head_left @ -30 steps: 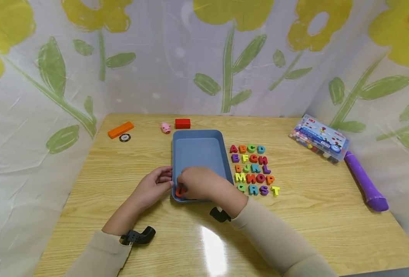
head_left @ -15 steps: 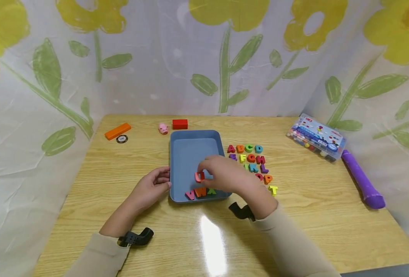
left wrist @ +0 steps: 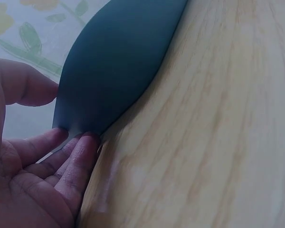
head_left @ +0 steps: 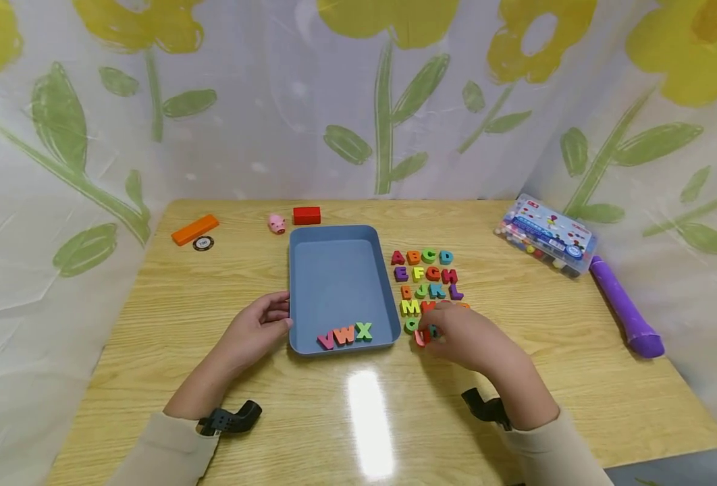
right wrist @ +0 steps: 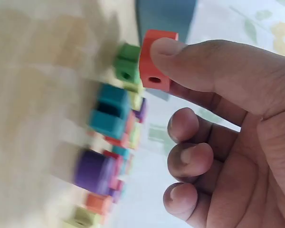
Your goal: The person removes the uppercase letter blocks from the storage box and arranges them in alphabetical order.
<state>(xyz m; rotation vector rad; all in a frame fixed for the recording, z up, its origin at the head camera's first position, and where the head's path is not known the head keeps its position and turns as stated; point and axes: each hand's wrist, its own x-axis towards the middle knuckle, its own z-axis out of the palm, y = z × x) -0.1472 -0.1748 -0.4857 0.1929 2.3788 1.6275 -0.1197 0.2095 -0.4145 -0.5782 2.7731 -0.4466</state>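
Observation:
My right hand [head_left: 480,341] pinches a red letter U [head_left: 420,339] between thumb and fingers; in the right wrist view the red block [right wrist: 149,61] is held up beside other letters. It is over the front row of colourful letter blocks, near the green Q [head_left: 411,326], and hides part of the two front rows. My left hand [head_left: 252,334] touches the left wall of the blue-grey tray [head_left: 340,270] with its fingertips, fingers loosely bent. Inside the tray's front end lie a pink V [head_left: 325,340], orange W [head_left: 343,335] and green X [head_left: 364,331].
Rows of letters, starting with A [head_left: 397,258], stand right of the tray. Behind are an orange block [head_left: 195,230], a round chip [head_left: 203,243], a pink pig [head_left: 277,223] and a red block [head_left: 306,216]. A bead box [head_left: 545,235] and purple stick [head_left: 626,307] lie right.
My right hand has carried the red U out of the tray's front left corner, rightward to the front row of letters. The left hand has stayed at the tray's side.

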